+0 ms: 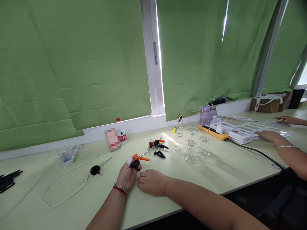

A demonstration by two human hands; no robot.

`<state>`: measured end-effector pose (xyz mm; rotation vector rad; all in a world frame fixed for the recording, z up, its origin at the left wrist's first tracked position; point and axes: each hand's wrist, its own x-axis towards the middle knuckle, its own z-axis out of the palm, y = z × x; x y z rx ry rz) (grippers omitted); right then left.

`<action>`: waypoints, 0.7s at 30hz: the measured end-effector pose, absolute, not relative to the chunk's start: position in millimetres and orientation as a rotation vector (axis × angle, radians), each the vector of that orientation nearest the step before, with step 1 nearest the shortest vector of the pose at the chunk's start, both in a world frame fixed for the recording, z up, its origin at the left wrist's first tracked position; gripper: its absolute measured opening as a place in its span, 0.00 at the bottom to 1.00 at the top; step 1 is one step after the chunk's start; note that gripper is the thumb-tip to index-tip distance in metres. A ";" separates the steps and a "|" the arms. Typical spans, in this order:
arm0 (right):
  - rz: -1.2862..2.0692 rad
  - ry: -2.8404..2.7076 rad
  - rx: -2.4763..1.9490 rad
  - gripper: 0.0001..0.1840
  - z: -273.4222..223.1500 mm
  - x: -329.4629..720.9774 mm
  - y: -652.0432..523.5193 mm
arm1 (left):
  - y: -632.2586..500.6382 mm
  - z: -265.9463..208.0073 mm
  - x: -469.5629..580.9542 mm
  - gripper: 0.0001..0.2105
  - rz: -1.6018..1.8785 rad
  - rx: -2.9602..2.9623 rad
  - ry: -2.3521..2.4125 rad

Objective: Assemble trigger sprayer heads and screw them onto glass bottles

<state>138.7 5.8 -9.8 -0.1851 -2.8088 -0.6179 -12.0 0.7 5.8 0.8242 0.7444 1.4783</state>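
My left hand [128, 175] is closed round a black and orange plastic part [136, 163] with a thin metal rod, held just above the table. Close beside it, my right hand [152, 182] lies low over the tabletop, knuckles up, its fingers curled under; whatever they hold is hidden. Beyond the hands lie another orange and black part [155, 143], some small black pieces [160, 154] and a little metal pin [150, 157]. A black round part with a metal rod [95, 170] rests to the left.
Several glass jars [191, 151] stand right of centre. A red-capped bottle [122, 132] is at the back. A white cable [79, 188] crosses the left side, near black pieces [9, 180]. An orange power strip [213, 132] lies right; another person's hands [268, 136] reach over white frames [240, 135].
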 end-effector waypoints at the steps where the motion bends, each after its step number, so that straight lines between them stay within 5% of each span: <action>1: -0.612 -2.814 -0.173 0.06 -9.3 137.8 4.0 | -0.2 6.3 -10.7 0.11 1.469 0.820 0.741; 10: -0.442 -2.770 -0.213 0.07 -13.7 130.8 4.3 | -2.5 3.6 -6.5 0.17 1.288 0.784 0.787; 21: 0.646 -1.783 -0.580 0.09 25.4 136.4 12.1 | -3.1 -6.2 -0.2 0.13 1.255 0.908 0.656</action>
